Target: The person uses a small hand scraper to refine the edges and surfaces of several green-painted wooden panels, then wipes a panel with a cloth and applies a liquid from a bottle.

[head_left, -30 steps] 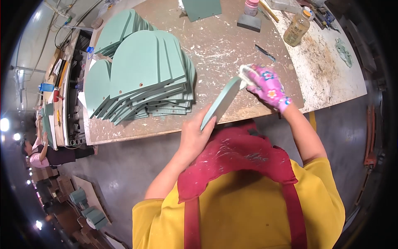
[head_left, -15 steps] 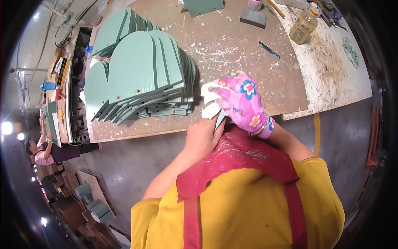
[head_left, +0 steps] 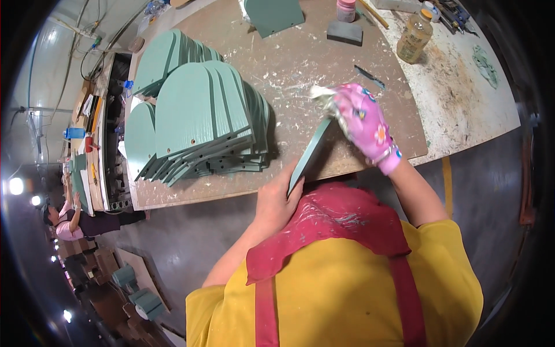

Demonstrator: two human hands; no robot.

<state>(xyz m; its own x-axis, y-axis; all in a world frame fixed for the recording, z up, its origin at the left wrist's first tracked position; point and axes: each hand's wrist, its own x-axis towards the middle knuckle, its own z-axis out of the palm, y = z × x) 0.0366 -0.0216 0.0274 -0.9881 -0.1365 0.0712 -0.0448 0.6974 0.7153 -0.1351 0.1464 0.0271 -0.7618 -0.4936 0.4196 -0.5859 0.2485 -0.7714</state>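
Observation:
At the table's front edge my bare left hand [head_left: 276, 199] grips the near end of a green board [head_left: 311, 151], which is seen edge-on and slants away to the right. My right hand [head_left: 365, 122], in a pink flowered glove, is closed on a crumpled white cloth [head_left: 321, 93] at the board's far end. The glove and cloth are somewhat blurred, and the fingertips are hidden. To the left stand stacks of green round-topped boards [head_left: 199, 110] with small holes near their straight edges.
On the brown worktable [head_left: 300, 63] lie a dark knife [head_left: 370, 76], a grey block [head_left: 345, 33], a pink jar [head_left: 346, 10] and another green panel [head_left: 274, 16]. A bottle of yellowish liquid [head_left: 414, 36] and a green rag [head_left: 484, 66] are on the right. Another person [head_left: 75, 217] works far left.
My right hand has moved up and right, away from my left hand, with the white cloth. More of the board's edge now shows between my hands. My left hand has dropped slightly.

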